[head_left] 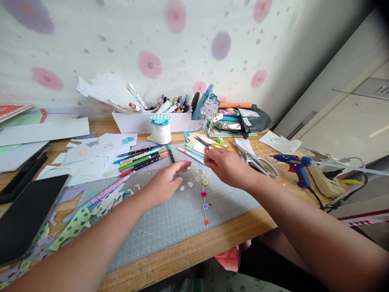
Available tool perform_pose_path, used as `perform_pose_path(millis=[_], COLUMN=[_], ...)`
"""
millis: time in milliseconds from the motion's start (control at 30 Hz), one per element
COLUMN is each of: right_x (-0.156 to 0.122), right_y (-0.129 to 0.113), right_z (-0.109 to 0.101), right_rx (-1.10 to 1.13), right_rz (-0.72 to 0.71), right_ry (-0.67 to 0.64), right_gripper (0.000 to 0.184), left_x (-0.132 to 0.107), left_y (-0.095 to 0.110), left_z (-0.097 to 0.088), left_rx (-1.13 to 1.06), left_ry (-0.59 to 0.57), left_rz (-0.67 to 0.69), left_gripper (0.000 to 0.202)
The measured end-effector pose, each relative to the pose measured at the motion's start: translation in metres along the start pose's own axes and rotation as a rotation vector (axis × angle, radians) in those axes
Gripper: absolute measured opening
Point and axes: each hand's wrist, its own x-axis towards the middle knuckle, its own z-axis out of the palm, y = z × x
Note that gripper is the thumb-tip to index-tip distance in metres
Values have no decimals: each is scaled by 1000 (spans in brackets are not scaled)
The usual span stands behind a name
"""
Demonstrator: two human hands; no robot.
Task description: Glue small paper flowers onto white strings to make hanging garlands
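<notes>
Pens (138, 162) lie beyond the left hand (165, 181), whose fingers curve loosely away from the thumb, apparently released. Between both hands rest pale flowers (190, 184), seemingly the part left. Just below the right hand (226, 164), a string (206, 214) carries 4 coloured flowers (205, 206), apparently done. That hand curls inward; what it grasps, I cannot tell.

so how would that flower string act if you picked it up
The flower string would probably hang limp: its thread looks thin and bends near the top. It's likely light, since the flowers are small and look flat. They might crease if pinched, as they seem papery.
</notes>
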Motion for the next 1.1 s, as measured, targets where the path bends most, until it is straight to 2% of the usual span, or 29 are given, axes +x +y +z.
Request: perform_pose_path(millis=[133, 200, 367, 467, 533, 800, 967, 1100], right_x=[0, 0, 0, 1, 1, -10, -17, -19], right_y=[-4, -7, -23, -33, -39, -56, -62, -67], right_z=[-3, -6, -20, -35, -45, -75, -85, -90], right_rx=[21, 25, 37, 16, 1, -61, -28, -29], right_rz=[-14, -34, -83, -97, -105, -111, -177, -192], right_ry=[34, 56, 118, 151, 172, 235, 268, 282], right_gripper=[14, 15, 15, 14, 14, 12, 12, 14], left_x=[0, 0, 0, -2, -5, -17, -22, -24], left_y=[6, 4, 3, 7, 12, 27, 34, 33], left_z=[4, 3, 4, 6, 7, 11, 15, 19], left_rx=[5, -60, -394, -646, -738, -877, -888, -931], left_ry=[-6, -28, -77, -138, -170, -175, -233, -211], left_rz=[6, -4, 7, 8, 4, 68, 37, 8], left_gripper=[56, 57, 55, 54, 52, 50, 41, 40])
